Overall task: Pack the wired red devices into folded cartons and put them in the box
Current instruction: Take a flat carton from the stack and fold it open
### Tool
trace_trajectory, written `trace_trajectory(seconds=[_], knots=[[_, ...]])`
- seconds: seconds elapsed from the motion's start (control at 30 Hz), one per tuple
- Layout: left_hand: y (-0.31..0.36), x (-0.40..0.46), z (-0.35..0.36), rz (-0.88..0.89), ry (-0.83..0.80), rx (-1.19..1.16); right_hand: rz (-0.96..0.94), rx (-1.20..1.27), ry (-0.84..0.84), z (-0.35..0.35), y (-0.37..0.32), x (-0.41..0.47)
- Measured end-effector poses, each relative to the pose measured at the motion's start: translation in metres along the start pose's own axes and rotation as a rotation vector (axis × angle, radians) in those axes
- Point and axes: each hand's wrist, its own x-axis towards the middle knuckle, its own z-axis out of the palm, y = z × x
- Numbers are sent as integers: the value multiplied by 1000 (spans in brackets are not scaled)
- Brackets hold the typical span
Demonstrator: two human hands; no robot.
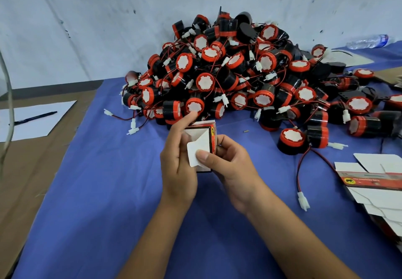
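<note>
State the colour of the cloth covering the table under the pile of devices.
The cloth is blue, seen best in the head view.

Blue cloth (91, 191), black pen (34, 117) on white paper (43, 124); plastic bottle (367, 41) — far right

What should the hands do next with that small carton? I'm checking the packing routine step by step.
Probably press the loose white flap down and tuck it in. The carton is gripped by the left hand, the right hand has its thumb on the flap, and that end looks not yet closed.
</note>
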Motion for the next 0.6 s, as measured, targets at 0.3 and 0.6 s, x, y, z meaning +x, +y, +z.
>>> trace_trajectory(seconds=[0.3,0.6], knots=[[2,-14,21,-123,-177,-139,6,-10,217,-8,-2,6],[2,-15,24,-45,-128,-76,9,-50,197,-5,-1,5]])
